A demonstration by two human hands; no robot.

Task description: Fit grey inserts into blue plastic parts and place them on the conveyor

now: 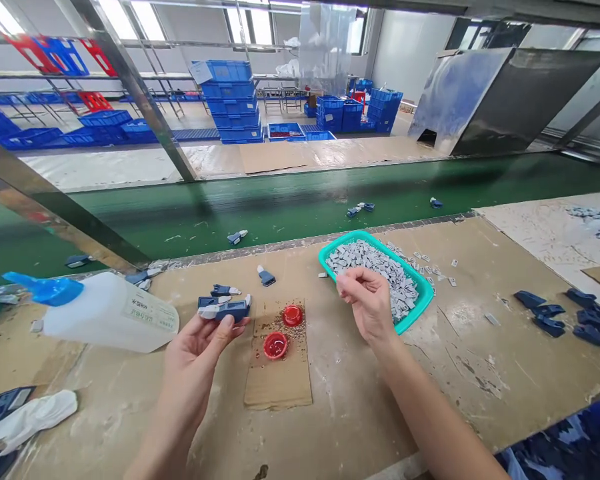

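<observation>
My left hand (pixel 200 353) grips dark blue plastic parts (pixel 234 309) with pale grey tips between thumb and fingers; they look like two, one beside the other. Another such part (pixel 222 291) shows just beyond them. My right hand (pixel 367 300) is closed in a pinch at the near left side of a turquoise basket (pixel 424 308). Whatever is between those fingertips is hidden. Small grey plastic pieces (pixel 363 260) fill the basket. Between my hands, two red caps (pixel 276 345) sit on a cardboard strip (pixel 279 390); the nearer one holds liquid.
A white squeeze bottle (pixel 115 313) with a blue top lies at left, near a white glove (pixel 35 417). Several dark blue parts (pixel 547 323) are at right. Beyond the table runs a green conveyor belt (pixel 290 207) carrying a few parts. A metal post (pixel 145 100) rises at left.
</observation>
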